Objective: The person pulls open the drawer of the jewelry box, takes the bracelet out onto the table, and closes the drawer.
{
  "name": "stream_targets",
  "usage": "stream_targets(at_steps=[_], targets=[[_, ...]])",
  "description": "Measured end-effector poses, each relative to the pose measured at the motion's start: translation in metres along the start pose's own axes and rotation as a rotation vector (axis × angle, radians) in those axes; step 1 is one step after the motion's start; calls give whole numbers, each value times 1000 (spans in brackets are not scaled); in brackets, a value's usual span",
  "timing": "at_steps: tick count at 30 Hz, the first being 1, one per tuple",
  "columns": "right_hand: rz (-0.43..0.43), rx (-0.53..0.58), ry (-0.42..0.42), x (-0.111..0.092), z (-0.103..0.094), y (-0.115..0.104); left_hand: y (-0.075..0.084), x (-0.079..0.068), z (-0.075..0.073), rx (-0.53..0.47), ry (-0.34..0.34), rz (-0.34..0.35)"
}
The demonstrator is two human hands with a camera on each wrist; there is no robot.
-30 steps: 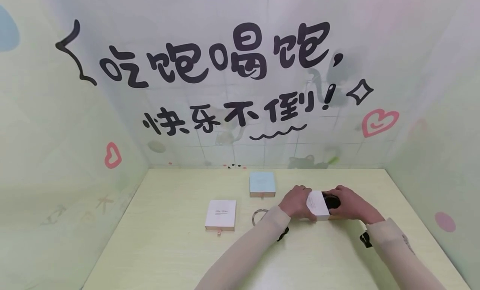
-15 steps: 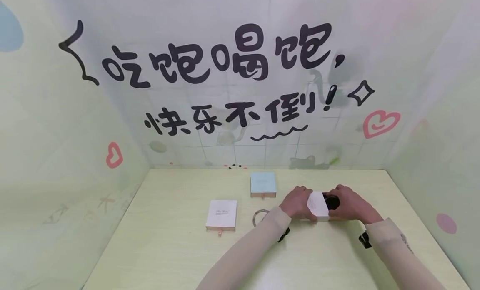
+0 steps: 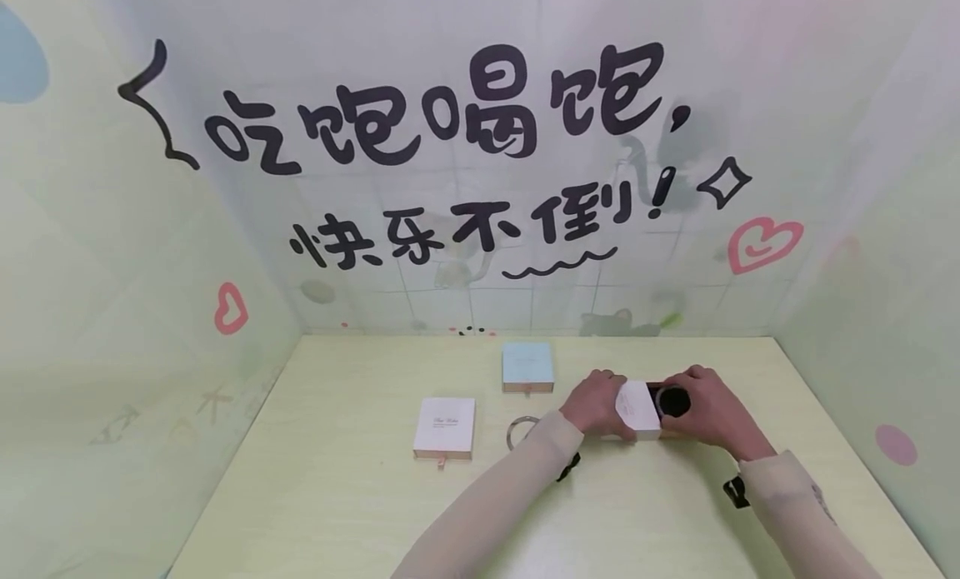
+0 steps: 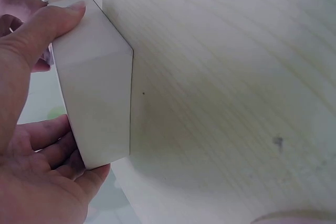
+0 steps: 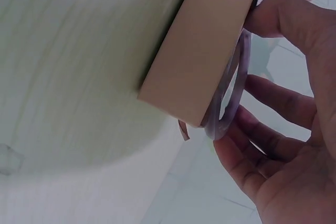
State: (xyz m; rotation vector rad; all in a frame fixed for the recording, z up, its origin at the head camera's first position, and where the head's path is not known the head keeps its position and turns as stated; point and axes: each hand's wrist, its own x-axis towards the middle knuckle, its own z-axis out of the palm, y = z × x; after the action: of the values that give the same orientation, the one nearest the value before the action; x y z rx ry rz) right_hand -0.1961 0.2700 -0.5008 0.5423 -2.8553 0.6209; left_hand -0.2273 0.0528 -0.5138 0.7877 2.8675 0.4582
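Note:
My left hand (image 3: 598, 402) grips the white sleeve (image 4: 100, 98) of a drawer box, thumb on the near side and fingers on the far side. The box's tan drawer (image 5: 197, 51) is pulled partly out to the right and shows a black inside. With thumb and fingers, my right hand (image 3: 712, 408) holds a greyish bangle (image 5: 244, 59) at its rim. The bangle leans over the open drawer, its lower edge near the drawer's end. A small ribbon tab (image 5: 184, 129) sticks out there. Part of the bangle is hidden behind my right fingers.
A second, silvery bangle (image 3: 510, 433) lies on the table (image 3: 322, 496), partly behind my left sleeve. A white box (image 3: 443, 425) with a ribbon tab sits to its left. Farther back stands a light blue box (image 3: 528, 364). Printed walls enclose the table.
My right hand has shifted slightly right and changed its angle. More of the bangle and the drawer's black inside now shows. My left hand and the white sleeve have stayed nearly still.

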Motion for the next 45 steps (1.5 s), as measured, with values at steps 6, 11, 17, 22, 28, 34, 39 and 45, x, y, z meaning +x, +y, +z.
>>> stream_targets(at_steps=[6,11,17,22,28,34,39,45], targets=[[32,17,46,-9,-3,-4,0,1,-1,-8,-3,-7],[38,49,54,-19,-4,-8,1,0,-2,-3,-6,-12],[21,130,39,-31,-5,-22,1,1,-3,-8,-6,-13],[-32,160,54,-42,-3,-33,0,1,-3,-12,-6,-22],[-88,213,34,-53,4,-48,1,1,-3,0,3,-17],[-130,209,-19,-64,15,-59,2,-1,-3,8,-7,-35],[-203,145,-49,-72,23,-67,3,-1,-2,24,-12,-38],[-238,109,-103,-79,33,-70,3,-1,-1,27,-17,-42]])
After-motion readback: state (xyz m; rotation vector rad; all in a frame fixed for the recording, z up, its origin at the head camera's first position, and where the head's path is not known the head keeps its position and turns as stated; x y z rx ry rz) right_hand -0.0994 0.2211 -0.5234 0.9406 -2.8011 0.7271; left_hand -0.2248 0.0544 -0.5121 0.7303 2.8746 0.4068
